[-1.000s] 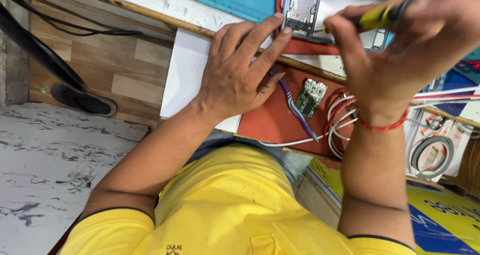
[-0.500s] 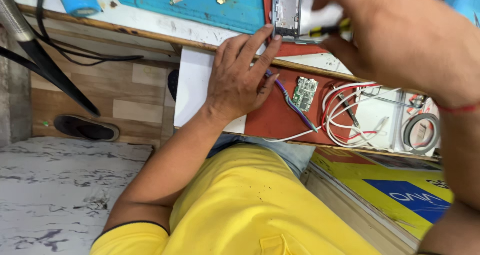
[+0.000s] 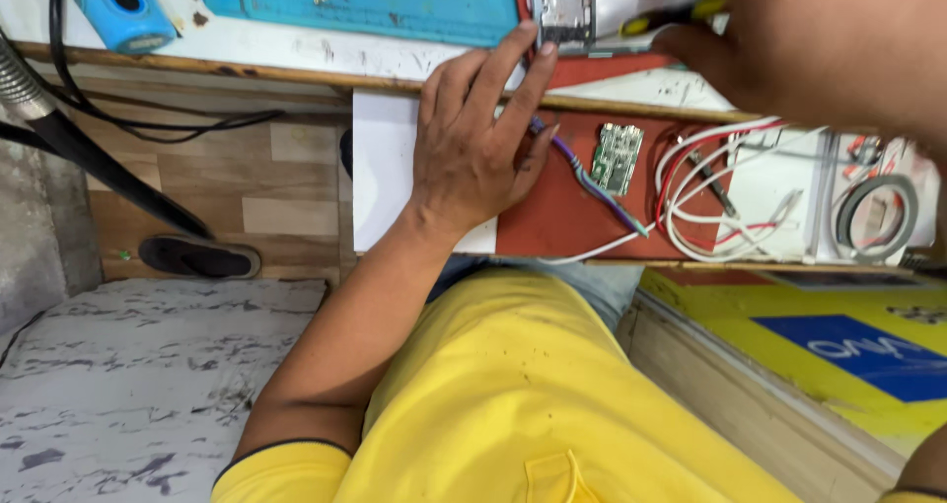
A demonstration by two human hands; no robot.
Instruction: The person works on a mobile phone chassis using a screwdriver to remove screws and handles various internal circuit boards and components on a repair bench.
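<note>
Wooden counter (image 3: 296,74) edge runs across the top, carrying a blue work mat (image 3: 395,5) and a red pad (image 3: 562,217). Left hand (image 3: 478,148) lies flat, fingers spread, fingertips touching an opened phone (image 3: 562,8) on the mat. Right hand (image 3: 819,44) pinches a yellow-handled screwdriver (image 3: 676,15) just beside the phone. Small green circuit board (image 3: 617,158) and coiled wires (image 3: 710,202) rest nearby

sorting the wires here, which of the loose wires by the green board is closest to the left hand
The purple wire: it starts right at the left hand's fingertips and runs toward the green circuit board. The red and white wires coil further right, beyond the board.
</note>
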